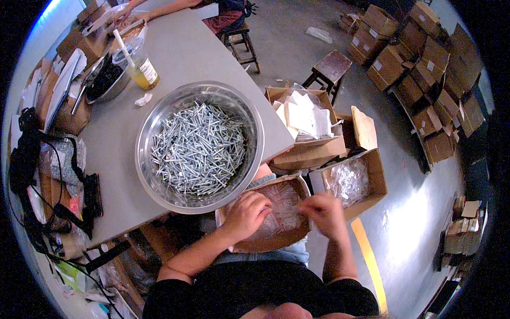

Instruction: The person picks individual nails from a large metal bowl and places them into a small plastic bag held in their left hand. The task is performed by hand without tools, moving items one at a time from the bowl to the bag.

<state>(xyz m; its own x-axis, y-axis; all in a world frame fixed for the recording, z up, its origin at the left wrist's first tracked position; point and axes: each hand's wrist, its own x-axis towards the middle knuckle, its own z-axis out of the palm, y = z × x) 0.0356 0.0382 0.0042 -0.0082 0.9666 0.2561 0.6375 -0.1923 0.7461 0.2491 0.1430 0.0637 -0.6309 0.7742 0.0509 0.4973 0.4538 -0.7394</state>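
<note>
On my lap rests an open cardboard box [265, 243] with clear plastic bags [281, 204] inside. My left hand [247, 213] hovers over the box's left side, its fingers curled together near the bowl's rim. Over the right side is my right hand [325, 213], thumb and fingers pinched. Whatever either hand holds is too small or hidden to make out. A large steel bowl [146, 175] stands at the table's corner, just beyond my left hand. It is heaped with long, thin silver fasteners [199, 149], screws or nails.
A box of small clear packets [348, 181] stands right of my lap; another holds white papers [308, 117]. On the grey table [180, 53] are a drink cup [142, 69] and a dark-filled bowl [109, 85]. A co-worker's arms [164, 9] reach in at the far end. Stools and stacked cartons stand beyond.
</note>
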